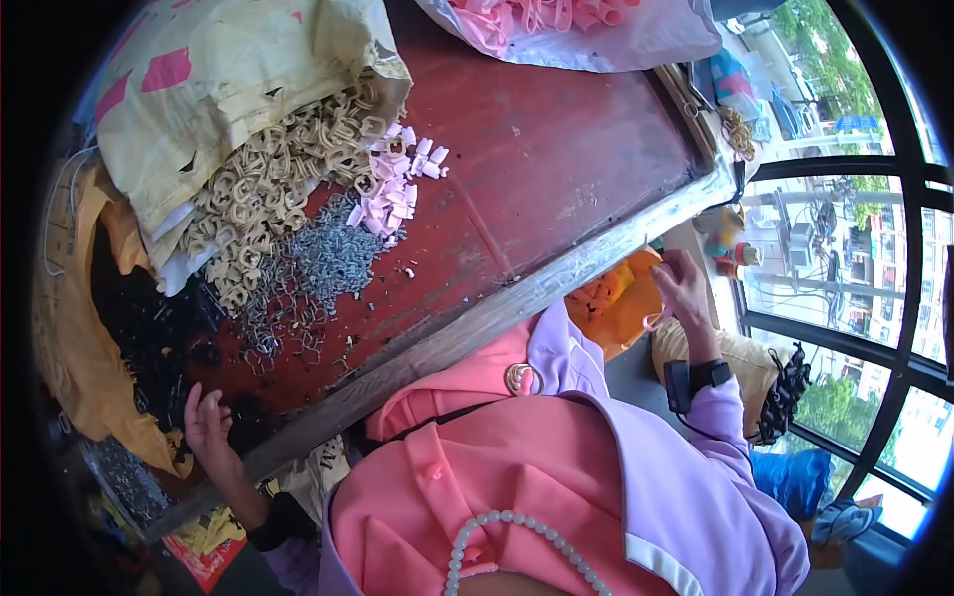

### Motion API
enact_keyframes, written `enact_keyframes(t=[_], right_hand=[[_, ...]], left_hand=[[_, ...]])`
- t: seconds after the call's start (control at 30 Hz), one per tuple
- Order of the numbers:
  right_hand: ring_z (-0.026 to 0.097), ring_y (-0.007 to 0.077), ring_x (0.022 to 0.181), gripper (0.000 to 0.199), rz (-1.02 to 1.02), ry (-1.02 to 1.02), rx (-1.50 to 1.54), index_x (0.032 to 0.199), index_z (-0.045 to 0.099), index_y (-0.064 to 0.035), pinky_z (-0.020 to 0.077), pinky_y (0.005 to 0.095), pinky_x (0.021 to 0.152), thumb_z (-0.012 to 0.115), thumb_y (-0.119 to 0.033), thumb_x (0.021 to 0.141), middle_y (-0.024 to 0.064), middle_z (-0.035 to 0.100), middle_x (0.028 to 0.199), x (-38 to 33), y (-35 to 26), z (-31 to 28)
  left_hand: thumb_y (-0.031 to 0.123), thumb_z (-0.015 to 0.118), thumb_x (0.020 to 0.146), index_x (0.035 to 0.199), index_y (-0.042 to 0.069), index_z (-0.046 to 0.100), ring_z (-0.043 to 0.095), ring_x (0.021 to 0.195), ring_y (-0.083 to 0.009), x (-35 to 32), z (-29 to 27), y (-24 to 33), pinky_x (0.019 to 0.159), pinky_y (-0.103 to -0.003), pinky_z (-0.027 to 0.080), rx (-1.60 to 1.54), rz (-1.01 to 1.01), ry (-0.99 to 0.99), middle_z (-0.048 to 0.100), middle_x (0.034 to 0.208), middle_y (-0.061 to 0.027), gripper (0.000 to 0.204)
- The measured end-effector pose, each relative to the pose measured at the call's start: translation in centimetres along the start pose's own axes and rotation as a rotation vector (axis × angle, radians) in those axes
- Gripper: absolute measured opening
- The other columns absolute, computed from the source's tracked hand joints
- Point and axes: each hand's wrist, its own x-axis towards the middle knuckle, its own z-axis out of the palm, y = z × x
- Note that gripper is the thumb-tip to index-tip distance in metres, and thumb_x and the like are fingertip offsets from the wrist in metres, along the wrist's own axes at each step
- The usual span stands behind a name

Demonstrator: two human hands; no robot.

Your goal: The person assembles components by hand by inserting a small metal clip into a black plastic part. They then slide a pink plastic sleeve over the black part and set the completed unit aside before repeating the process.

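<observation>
L hand [207, 422] rests half-curled, empty, on the tabletop [556, 149] edge at lower left; metal clip pile [323, 263] lies just up-right of it. R hand [684, 288] off the edge, mid-right, pinches a pink ring [653, 322].

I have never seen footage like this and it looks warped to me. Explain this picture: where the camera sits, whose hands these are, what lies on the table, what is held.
There is no machine here. The one picture comes from a wide fisheye camera worn on a person's head, looking down, so straight edges bend.

The left hand rests at the near edge of the red wooden table, by dark small parts. The right hand is off the table's edge; its fingers pinch a small pink plastic piece.

On the table lie beige plastic loops spilling from a sack, pink plastic pieces and a heap of small metal clips.
</observation>
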Motion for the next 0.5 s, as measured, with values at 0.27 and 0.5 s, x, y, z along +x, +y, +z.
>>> enact_keyframes(t=[0.27, 0.5], right_hand=[[0.052, 0.0143, 0.070, 0.020, -0.267, 0.251, -0.186, 0.091, 0.053, 0.0011, 0.0413, 0.0241, 0.064, 0.057, -0.009, 0.074, 0.0080, 0.054, 0.082, 1.7, -7.2, -0.6], [0.054, 0.0184, 0.063, 0.009, -0.737, -0.402, -0.047, 0.080, 0.055, 0.0007, 0.0429, 0.0273, 0.057, 0.056, 0.000, 0.071, 0.0089, 0.052, 0.073, 3.7, -20.1, 10.3]], left_hand=[[0.007, 0.059, 0.073, 0.109, 0.003, 0.049, 0.044, 0.061, -0.0071, -2.9, 2.4, 1.6, 0.053, -0.019, 0.036, 0.748, 0.194, -0.117, 0.051, 0.085, -0.0034, 0.037], [0.001, 0.055, 0.072, 0.100, 0.000, 0.052, 0.044, 0.054, -0.0083, -2.2, 2.1, 0.9, 0.048, -0.021, 0.035, 0.621, 0.270, -0.165, 0.048, 0.079, -0.0053, 0.028]])
